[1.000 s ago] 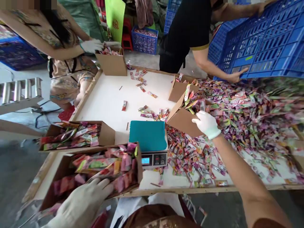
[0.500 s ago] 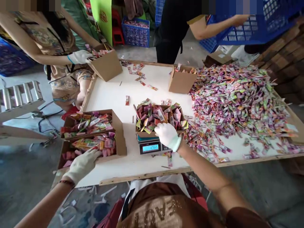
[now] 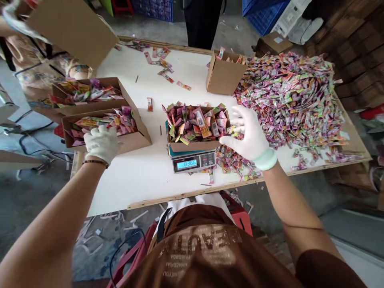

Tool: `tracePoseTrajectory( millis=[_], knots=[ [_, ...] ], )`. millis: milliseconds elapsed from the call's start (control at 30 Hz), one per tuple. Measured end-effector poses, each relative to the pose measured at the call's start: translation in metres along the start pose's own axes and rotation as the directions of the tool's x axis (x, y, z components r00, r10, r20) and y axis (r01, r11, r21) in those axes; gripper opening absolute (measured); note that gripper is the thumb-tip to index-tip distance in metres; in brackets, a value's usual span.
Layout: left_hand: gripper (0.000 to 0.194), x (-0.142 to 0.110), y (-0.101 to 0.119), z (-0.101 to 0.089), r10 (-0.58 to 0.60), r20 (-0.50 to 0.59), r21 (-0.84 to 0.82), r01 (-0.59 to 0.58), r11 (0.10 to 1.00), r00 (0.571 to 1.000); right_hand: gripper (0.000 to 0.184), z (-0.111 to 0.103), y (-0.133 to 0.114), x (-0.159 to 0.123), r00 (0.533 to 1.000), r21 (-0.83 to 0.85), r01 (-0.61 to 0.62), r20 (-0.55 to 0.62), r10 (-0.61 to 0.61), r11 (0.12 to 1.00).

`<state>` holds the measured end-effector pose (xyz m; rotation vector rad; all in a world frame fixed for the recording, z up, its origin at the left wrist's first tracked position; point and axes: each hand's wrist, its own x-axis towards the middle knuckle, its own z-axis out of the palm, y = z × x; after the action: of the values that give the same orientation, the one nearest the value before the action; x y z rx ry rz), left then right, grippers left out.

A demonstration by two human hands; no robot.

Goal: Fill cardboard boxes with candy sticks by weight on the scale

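Note:
My left hand point(image 3: 102, 142), in a white glove, has its fingers curled over the near wall of the front cardboard box point(image 3: 127, 146) at the left. Small pink, purple and yellow sachets point(image 3: 103, 120) fill that box. My right hand point(image 3: 249, 134), also gloved, is open, with thumb and fingers spread at the right side of the middle cardboard box point(image 3: 195, 145); its thumb is close to the near corner. The middle box is heaped with sachets point(image 3: 192, 124) and rests on a digital scale point(image 3: 193, 161) with a lit display.
Behind the front box stands another filled box point(image 3: 87, 93). A large sachet pile point(image 3: 294, 108) covers the right of the white table point(image 3: 144, 172), with a box point(image 3: 226, 74) beside it. At far left a co-worker's gloved hand point(image 3: 18, 22) holds a tilted box point(image 3: 72, 32).
My right hand has opened and moved rightward off the middle box's contents. The two left boxes have slid farther from me with my left hand. The scale's reading has changed. The view has shifted down.

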<state>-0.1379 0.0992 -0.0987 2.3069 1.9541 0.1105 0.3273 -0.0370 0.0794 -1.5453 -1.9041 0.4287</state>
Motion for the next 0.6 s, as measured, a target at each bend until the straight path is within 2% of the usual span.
tracePoseTrajectory(
  millis=[67, 167, 300, 367, 433, 500, 600],
  knots=[
    [0.064, -0.019, 0.024, -0.016, 0.055, -0.083, 0.039, -0.052, 0.998, 0.995, 0.103, 0.017, -0.013, 0.011, 0.997, -0.045, 0.055, 0.057, -0.053, 0.997],
    [0.059, -0.051, 0.056, -0.028, 0.138, -0.122, -0.005, -0.139, 0.990, 0.983, 0.107, 0.059, -0.033, 0.035, 0.983, -0.144, 0.121, 0.151, -0.099, 0.982],
    [0.060, -0.090, 0.080, -0.014, 0.137, -0.172, -0.189, -0.169, 0.967, 0.976, 0.099, 0.123, -0.048, 0.067, 0.969, -0.202, 0.054, 0.247, -0.003, 0.978],
    [0.056, -0.110, 0.084, 0.000, 0.143, -0.153, -0.268, -0.181, 0.946, 0.978, 0.086, 0.144, -0.050, 0.078, 0.963, -0.197, 0.013, 0.266, 0.041, 0.980],
    [0.052, -0.130, 0.085, 0.013, 0.135, -0.098, -0.320, -0.159, 0.934, 0.986, 0.062, 0.155, -0.049, 0.084, 0.958, -0.190, 0.009, 0.283, 0.046, 0.982],
    [0.052, -0.146, 0.084, 0.023, 0.114, -0.042, -0.357, -0.122, 0.926, 0.993, 0.044, 0.155, -0.046, 0.087, 0.956, -0.181, 0.018, 0.291, 0.036, 0.983],
    [0.053, -0.156, 0.085, 0.027, 0.093, -0.017, -0.407, -0.091, 0.909, 0.996, 0.037, 0.142, -0.041, 0.089, 0.964, -0.171, 0.038, 0.266, 0.009, 0.985]
  ],
)
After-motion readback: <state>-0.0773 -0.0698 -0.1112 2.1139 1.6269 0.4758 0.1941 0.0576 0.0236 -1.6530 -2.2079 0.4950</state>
